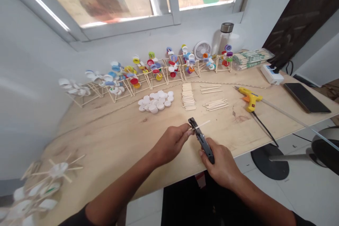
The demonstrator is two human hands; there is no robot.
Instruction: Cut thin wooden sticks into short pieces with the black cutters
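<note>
Near the table's front edge, my left hand pinches a thin wooden stick between thumb and fingers. The stick lies across the jaws of a dark plier-like cutter, and its pale end sticks out on the right. My right hand is wrapped round the cutter's handles. Beyond my hands lie a neat row of short wooden sticks and a small bunch of sticks, with a few more sticks behind. White bottle caps are heaped to the left of them.
Several stick-and-cap wheels on frames line the back. A yellow glue gun, phone, power strip, packed sticks, fan and bottle are rightward. A stick-spoked hub and white-cap wheels lie front left.
</note>
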